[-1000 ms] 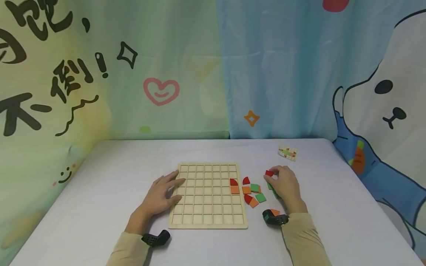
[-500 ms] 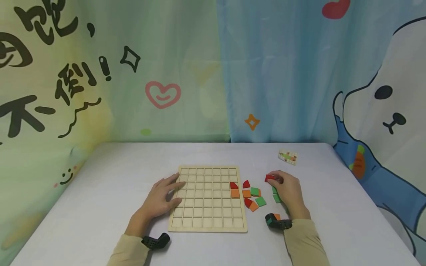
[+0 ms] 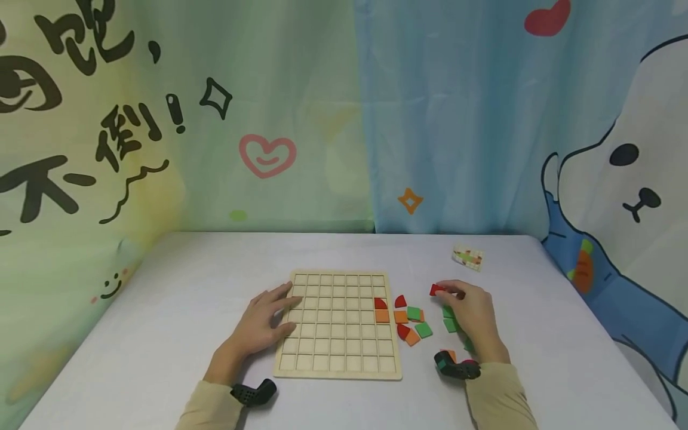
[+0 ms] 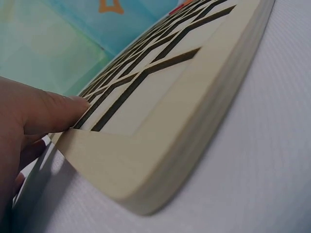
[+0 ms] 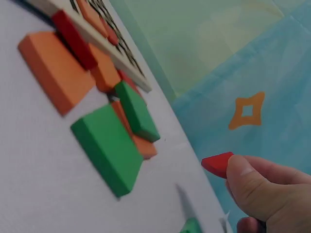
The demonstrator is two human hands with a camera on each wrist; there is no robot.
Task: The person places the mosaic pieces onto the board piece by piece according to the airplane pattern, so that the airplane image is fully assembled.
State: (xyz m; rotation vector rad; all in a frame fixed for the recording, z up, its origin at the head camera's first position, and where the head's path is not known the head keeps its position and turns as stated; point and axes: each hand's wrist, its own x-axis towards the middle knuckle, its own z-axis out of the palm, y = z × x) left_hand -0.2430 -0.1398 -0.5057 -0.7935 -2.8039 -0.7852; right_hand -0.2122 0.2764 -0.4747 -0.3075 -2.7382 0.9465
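My left hand point(image 3: 260, 322) rests on the left edge of a wooden grid board point(image 3: 337, 346), fingers spread. In the left wrist view, a fingertip touches the top of the board point(image 4: 160, 145) near its corner. Right of the board, my right hand point(image 3: 472, 309) pinches a small red tile point(image 3: 436, 289) between thumb and fingers. The right wrist view shows this red tile point(image 5: 216, 164) held above the table. A red quarter-round tile point(image 3: 380, 303) and an orange square tile point(image 3: 382, 316) sit in cells at the board's right side.
Between board and right hand lie loose tiles, including a green tile point(image 3: 423, 329), an orange tile point(image 3: 412, 338) and a red tile point(image 3: 400, 301). More green tiles point(image 3: 449, 325) lie beside the right hand. A small pattern card point(image 3: 468, 258) lies at the back right.
My right hand keeps its pinch on the red tile, which looks turned slightly. The head view has tilted a little upward. My left hand stays on the board.
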